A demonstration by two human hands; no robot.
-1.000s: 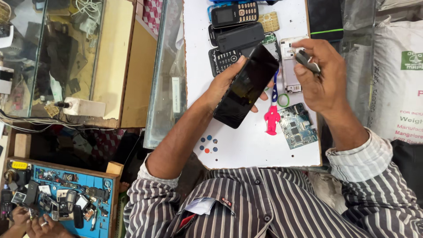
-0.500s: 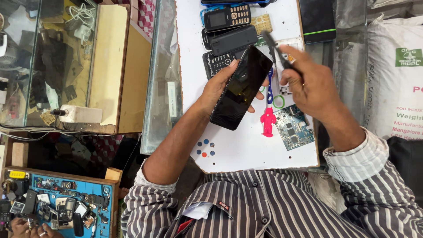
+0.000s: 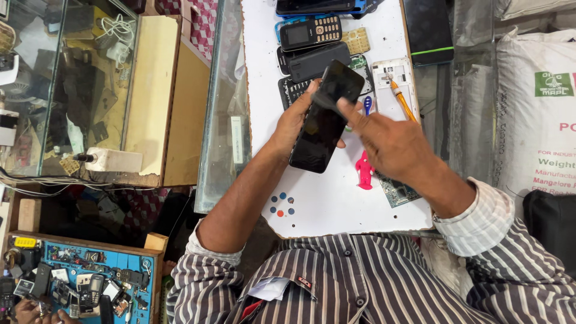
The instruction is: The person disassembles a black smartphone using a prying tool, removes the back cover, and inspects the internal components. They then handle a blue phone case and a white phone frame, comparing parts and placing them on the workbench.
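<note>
My left hand (image 3: 295,122) grips a black smartphone (image 3: 317,133) from its left side, dark screen up, tilted above the white worktop (image 3: 336,207). My right hand (image 3: 393,146) reaches in from the right, its fingers pinched on a thin grey tool (image 3: 327,99) that shows only as a blur. The tool's tip rests against the phone's upper part. Just beyond my right hand lie a white phone frame (image 3: 393,73) and an orange-handled screwdriver (image 3: 402,101).
Keypad phones (image 3: 304,33) and a black phone back (image 3: 318,60) lie at the far end of the worktop. A pink tool (image 3: 363,171) and a circuit board (image 3: 397,193) are near my right wrist. Glass counter (image 3: 219,120) left, white sack (image 3: 534,108) right, blue parts tray (image 3: 84,281) lower left.
My right hand has moved left with the grey tool, from over the white phone frame onto the upper part of the smartphone. My left hand keeps its hold on the phone.
</note>
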